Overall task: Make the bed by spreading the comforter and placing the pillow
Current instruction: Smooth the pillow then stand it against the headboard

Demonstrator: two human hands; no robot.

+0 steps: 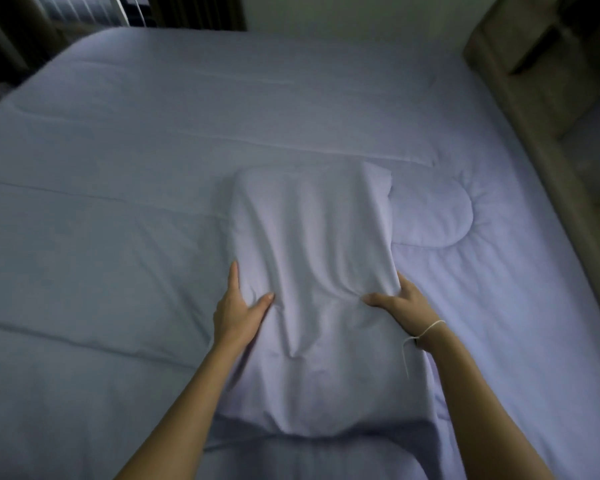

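Pillow point(312, 271) between your two hands, lying lengthwise on the spread comforter point(118, 188).

Your left hand point(238, 306) grips the pillow's left edge, thumb pressed on top and fingers laid along its side; your right hand point(397, 306) grips the right edge, thumb on top and fingers curled round the side. A thin white string point(426, 332) circles your right wrist. The comforter lies flat over the bed, stretching away beyond both hands. Off to the right of your right hand stands a beige headboard point(534, 98).
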